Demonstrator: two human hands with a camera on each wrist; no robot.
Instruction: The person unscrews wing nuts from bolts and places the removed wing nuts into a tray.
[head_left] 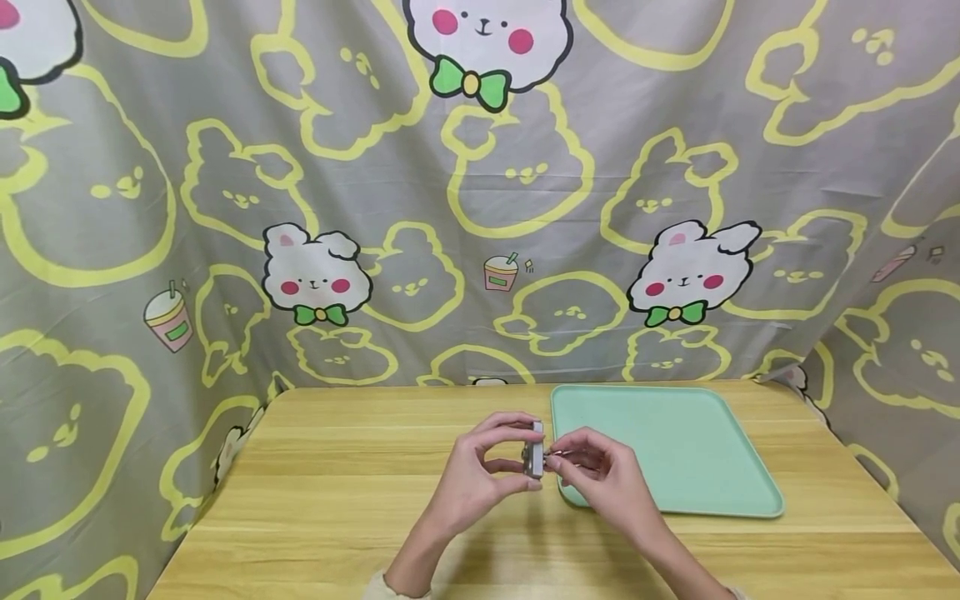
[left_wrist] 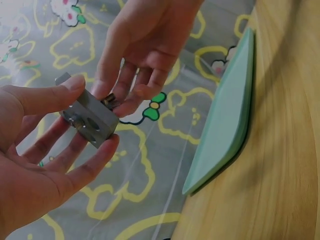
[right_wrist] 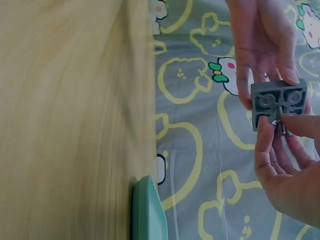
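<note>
My left hand (head_left: 472,475) grips a small grey square block (head_left: 537,448) by its edges, thumb below and fingers above in the head view. Round holes and a shiny metal screw end (left_wrist: 76,121) show on one face of the block in the left wrist view. On its other face, the right wrist view shows ribs and round recesses. There my right hand (head_left: 603,471) pinches a small shiny metal fastener (right_wrist: 280,126) with thumb and fingertips, right at the block's middle. Fingers partly hide the fastener, and its exact kind cannot be told. Both hands are raised above the table.
A light green tray (head_left: 660,450) lies on the wooden table (head_left: 337,500), just beyond and to the right of my right hand. A grey curtain (head_left: 420,200) with yellow outlines and white rabbits hangs behind the table and at both sides.
</note>
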